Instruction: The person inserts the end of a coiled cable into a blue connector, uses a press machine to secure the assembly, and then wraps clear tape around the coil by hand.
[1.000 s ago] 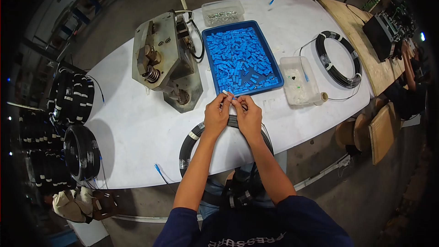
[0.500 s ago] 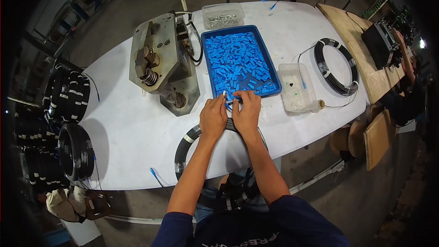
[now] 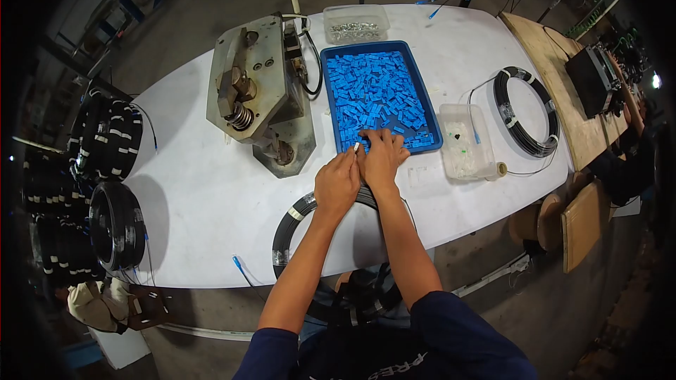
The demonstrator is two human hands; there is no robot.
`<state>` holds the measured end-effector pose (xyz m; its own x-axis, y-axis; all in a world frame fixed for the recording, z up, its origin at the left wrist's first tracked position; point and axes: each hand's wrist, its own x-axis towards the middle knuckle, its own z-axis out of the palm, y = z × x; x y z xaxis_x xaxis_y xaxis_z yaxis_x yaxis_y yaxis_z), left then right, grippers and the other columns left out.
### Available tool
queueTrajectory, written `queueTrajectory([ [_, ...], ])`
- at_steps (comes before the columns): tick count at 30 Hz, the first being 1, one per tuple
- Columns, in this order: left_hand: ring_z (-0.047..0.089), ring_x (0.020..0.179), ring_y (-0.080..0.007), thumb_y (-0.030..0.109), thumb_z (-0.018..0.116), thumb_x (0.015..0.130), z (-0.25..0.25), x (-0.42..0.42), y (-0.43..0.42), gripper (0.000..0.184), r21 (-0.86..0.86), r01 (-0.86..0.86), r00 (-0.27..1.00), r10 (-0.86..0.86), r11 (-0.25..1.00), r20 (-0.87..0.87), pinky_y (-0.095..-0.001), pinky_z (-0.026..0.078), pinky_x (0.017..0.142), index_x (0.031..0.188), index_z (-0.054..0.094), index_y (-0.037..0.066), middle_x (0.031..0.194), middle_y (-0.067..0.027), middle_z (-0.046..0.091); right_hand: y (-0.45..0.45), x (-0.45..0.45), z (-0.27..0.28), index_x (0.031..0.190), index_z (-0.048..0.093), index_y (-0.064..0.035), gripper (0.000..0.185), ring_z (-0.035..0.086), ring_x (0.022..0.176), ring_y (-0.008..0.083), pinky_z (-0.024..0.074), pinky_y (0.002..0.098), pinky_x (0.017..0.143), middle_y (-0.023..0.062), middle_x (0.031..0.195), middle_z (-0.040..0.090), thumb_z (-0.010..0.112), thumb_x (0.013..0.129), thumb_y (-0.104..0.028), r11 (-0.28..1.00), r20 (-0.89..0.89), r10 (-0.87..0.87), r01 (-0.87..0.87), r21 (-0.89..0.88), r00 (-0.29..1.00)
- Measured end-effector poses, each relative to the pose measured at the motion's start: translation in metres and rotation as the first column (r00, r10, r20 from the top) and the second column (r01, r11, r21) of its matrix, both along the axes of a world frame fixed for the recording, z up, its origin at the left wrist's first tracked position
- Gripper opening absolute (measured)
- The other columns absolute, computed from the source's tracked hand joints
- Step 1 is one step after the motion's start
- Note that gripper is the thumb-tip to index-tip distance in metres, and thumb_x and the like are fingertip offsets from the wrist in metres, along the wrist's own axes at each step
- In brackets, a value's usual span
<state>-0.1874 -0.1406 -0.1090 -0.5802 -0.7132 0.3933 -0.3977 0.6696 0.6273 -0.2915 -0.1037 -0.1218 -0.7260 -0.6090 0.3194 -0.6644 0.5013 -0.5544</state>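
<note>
My left hand (image 3: 336, 184) is closed, pinching a cable connector (image 3: 356, 147) whose white tip sticks up past the thumb and finger. Right beside it, my right hand (image 3: 381, 162) reaches over the near rim of a blue tray (image 3: 436, 127). Its fingers are bent at the tray's front edge, and what they grip is hidden. Many small blue connector housings (image 3: 373, 88) lie loose in that tray. Below my wrists a coil of black cable (image 3: 287, 229) with white bands rests at the table's near edge, partly covered by my forearms.
A heavy metal press (image 3: 257, 91) stands left of the tray. Behind it is a clear box (image 3: 356, 20) of small metal parts. To the right are another clear box (image 3: 461, 158) and a cable coil (image 3: 508, 116). More coils (image 3: 116, 229) stand at left. Other people sit at both sides.
My right hand has moved forward over the tray's near edge, its fingers now bent downward. The left hand still pinches the white-tipped connector. The whole view has shifted slightly.
</note>
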Motion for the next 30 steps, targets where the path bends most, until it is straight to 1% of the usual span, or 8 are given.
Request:
queueTrajectory([
  [10,0.065,0.071,-0.0336,0.011,0.057,0.092,-0.006,0.0,0.0,0.025,-0.051,0.021,0.996,-0.025,0.998,-0.089,-0.0428,0.052,0.064,0.112,0.068,0.001,0.086,-0.0139,0.067,0.005,0.003,-0.001,0.1,0.068,-0.0147,0.021,0.049,0.107,0.0274,0.0278,0.0474,0.091,0.0047,0.101,0.068,0.073,0.079,-0.015,0.987,0.052,0.042,-0.033,-0.159,0.998],
  [13,0.065,0.074,-0.0341,0.009,0.059,0.092,0.001,0.003,0.002,0.023,-0.023,0.053,0.982,-0.057,0.998,-0.178,-0.0423,0.052,0.066,0.111,0.069,0.001,0.087,-0.0144,0.067,0.013,0.002,0.003,0.101,0.066,-0.01,0.018,0.052,0.103,0.0279,0.0334,0.044,0.092,0.0069,0.101,0.068,0.069,0.083,-0.01,0.934,-0.018,0.123,-0.122,-0.336,0.992],
  [16,0.066,0.077,-0.0345,0.009,0.06,0.092,-0.002,0.01,0.004,0.021,0.01,0.113,0.959,-0.107,0.994,-0.261,-0.041,0.053,0.068,0.11,0.07,0.001,0.09,-0.0155,0.069,0.029,0.007,0.009,0.104,0.064,-0.0044,0.018,0.056,0.09,0.0275,0.0427,0.0377,0.084,0.0104,0.098,0.066,0.065,0.086,-0.005,0.882,-0.074,0.193,-0.206,-0.423,0.978],
  [18,0.067,0.078,-0.0344,0.009,0.06,0.093,-0.005,0.014,0.003,0.021,0.012,0.137,0.947,-0.128,0.99,-0.295,-0.0401,0.053,0.069,0.109,0.07,0.001,0.092,-0.0161,0.069,0.041,0.014,0.014,0.107,0.062,-0.0015,0.018,0.058,0.079,0.023,0.0466,0.0322,0.074,0.0114,0.095,0.063,0.062,0.089,-0.003,0.847,0.125,0.267,-0.171,-0.503,0.956],
  [21,0.068,0.079,-0.0315,0.01,0.06,0.094,-0.004,0.022,0.001,0.02,0.154,0.187,0.935,-0.128,0.97,-0.332,-0.036,0.053,0.07,0.109,0.07,0.0,0.097,-0.0166,0.07,0.06,0.022,0.018,0.11,0.061,-0.0001,0.018,0.058,0.076,0.017,0.0463,0.0284,0.068,0.0095,0.093,0.062,0.06,0.092,-0.002,0.848,0.186,0.317,-0.19,-0.495,0.93],
  [23,0.069,0.08,-0.0258,0.011,0.06,0.095,-0.006,0.031,0.0,0.021,0.365,0.276,0.948,-0.188,0.889,-0.258,-0.0321,0.053,0.072,0.11,0.07,0.0,0.099,-0.0163,0.071,0.065,0.025,0.013,0.11,0.061,0.0004,0.019,0.059,0.078,0.019,0.0466,0.0292,0.069,0.011,0.095,0.061,0.059,0.091,-0.002,0.852,0.261,0.349,-0.189,-0.488,0.9],
  [24,0.069,0.08,-0.0258,0.011,0.06,0.095,-0.006,0.036,0.001,0.021,0.364,0.273,0.948,-0.184,0.891,-0.261,-0.0321,0.053,0.072,0.11,0.07,0.0,0.099,-0.0163,0.071,0.066,0.026,0.015,0.11,0.061,0.0009,0.02,0.059,0.08,0.0211,0.0469,0.0299,0.071,0.0125,0.097,0.061,0.058,0.091,-0.001,0.855,0.331,0.376,-0.186,-0.485,0.866],
  [30,0.068,0.09,-0.0207,0.011,0.057,0.098,0.002,0.068,0.018,0.02,0.533,0.338,0.933,-0.204,0.775,-0.296,-0.0306,0.051,0.083,0.108,0.068,-0.002,0.1,-0.0134,0.072,0.073,0.046,0.017,0.111,0.064,0.001,0.019,0.059,0.087,0.0182,0.0467,0.027,0.074,0.0103,0.1,0.059,0.054,0.095,-0.004,0.77,0.222,0.52,-0.341,-0.539,0.824],
])
